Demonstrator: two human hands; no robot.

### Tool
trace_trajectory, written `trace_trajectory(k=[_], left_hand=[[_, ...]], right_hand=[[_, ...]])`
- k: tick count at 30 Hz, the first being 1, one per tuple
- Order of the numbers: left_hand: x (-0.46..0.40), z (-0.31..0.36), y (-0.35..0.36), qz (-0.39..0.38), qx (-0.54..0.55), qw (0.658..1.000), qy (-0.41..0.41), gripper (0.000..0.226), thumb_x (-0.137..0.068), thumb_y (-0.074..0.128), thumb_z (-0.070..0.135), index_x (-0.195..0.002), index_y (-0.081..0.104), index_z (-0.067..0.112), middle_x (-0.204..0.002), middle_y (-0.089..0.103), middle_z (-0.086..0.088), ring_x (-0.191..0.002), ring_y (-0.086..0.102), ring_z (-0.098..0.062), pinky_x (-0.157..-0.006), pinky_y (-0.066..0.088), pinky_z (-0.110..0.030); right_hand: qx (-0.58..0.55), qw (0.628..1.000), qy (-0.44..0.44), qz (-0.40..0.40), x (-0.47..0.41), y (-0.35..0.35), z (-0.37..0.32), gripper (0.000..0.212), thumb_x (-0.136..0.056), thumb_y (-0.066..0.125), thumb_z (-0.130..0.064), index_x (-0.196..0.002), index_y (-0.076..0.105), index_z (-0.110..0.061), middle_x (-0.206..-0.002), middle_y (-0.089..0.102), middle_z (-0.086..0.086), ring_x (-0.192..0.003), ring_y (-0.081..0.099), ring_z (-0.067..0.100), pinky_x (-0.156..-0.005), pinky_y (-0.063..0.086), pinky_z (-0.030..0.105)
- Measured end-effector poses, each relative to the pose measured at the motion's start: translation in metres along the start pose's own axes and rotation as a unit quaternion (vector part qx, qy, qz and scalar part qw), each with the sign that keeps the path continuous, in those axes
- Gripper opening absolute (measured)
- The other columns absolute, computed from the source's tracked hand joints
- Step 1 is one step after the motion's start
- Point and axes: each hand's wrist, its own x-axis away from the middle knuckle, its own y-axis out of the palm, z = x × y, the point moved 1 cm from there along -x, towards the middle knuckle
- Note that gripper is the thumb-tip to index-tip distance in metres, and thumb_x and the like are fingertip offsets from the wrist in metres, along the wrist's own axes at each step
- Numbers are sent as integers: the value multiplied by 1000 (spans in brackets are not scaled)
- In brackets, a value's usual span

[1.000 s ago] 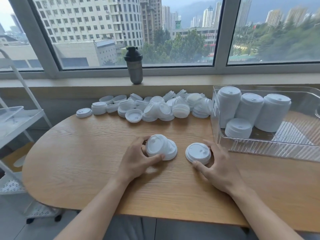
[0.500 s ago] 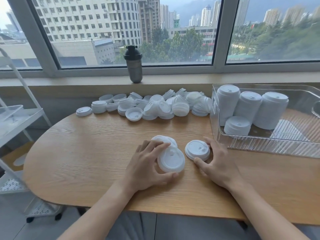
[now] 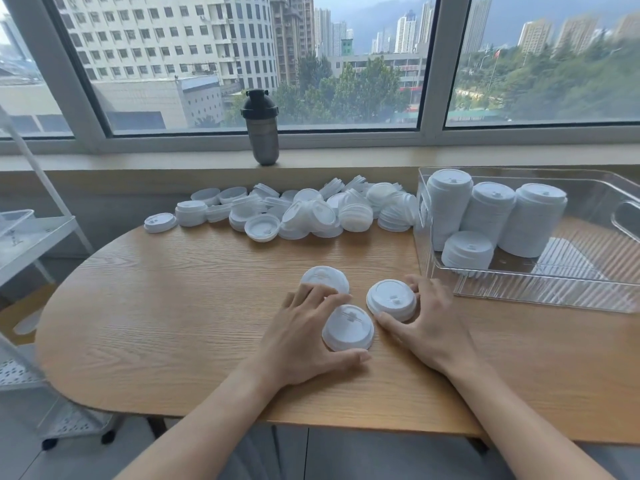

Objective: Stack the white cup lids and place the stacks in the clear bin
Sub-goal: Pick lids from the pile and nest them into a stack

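Three white cup lids lie on the wooden table in front of me. My left hand [image 3: 301, 336] grips the nearest lid [image 3: 348, 328] between thumb and fingers. Just beyond its fingertips sits another lid [image 3: 323, 278], untouched by the thumb. My right hand [image 3: 427, 323] holds a third lid [image 3: 391, 299] between thumb and curled fingers. A heap of loose white lids [image 3: 311, 211] lies along the table's far edge. The clear bin [image 3: 540, 289] at the right holds several stacks of lids [image 3: 485, 213].
A dark shaker bottle [image 3: 261, 128] stands on the windowsill behind the heap. A white metal rack [image 3: 31, 233] stands left of the table [image 3: 166, 306]. The bin's right half shows bare floor.
My left hand pulled one lid off the pair it held and drew it toward me, leaving the other lid behind. My right hand stayed on its lid.
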Motion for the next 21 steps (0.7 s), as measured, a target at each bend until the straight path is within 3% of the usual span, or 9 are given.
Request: trace_trajectory(k=[3,6,9,13,18,21], left_hand=[[-1,-1,-1,-10,18,1000,13,73,-81,60,66,-145,50,32,-135,52,22,-135,34,-4,-112,32,-30],[0,0,-1,-16,26,999,24,70,-80,55,46,-148,48,30,-143,51,20,-140,32,-4,-114,29,-29],[0,1,0,35,6,999,-1,64,-86,58,62,-140,56,28,-132,52,13,-126,41,-7,-107,39,-30],[-1,3,2,-1,-30,999,-33,83,-80,50,87,-141,54,31,-129,43,10,-121,37,-10,-105,30,-26],[-4,3,0,-30,-15,999,-19,65,-83,44,59,-143,52,34,-139,39,12,-132,30,-11,-111,31,-36],[-3,2,2,9,-10,999,-47,67,-85,42,64,-142,55,30,-139,43,12,-131,33,-10,-109,33,-33]], right_hand=[[4,1000,-7,9,0,2,2,88,-66,73,-68,-136,52,-20,-125,54,-2,-122,47,19,-107,38,34],[-8,1000,-22,-2,0,2,2,84,-77,77,-53,-147,46,-18,-140,54,-2,-130,43,20,-109,32,30],[-20,1000,-24,-3,-1,2,3,82,-78,78,-48,-147,47,-16,-138,56,0,-131,45,20,-106,30,25],[-23,1000,-21,7,-2,2,4,86,-71,82,-56,-141,53,-16,-125,52,-3,-123,47,15,-101,31,21],[-42,999,-20,13,-1,2,7,79,-65,84,-62,-129,63,-20,-116,47,-7,-111,52,11,-97,36,21],[-39,998,-33,20,-2,3,7,75,-66,84,-61,-126,63,-20,-114,53,-8,-111,52,12,-97,37,23]])
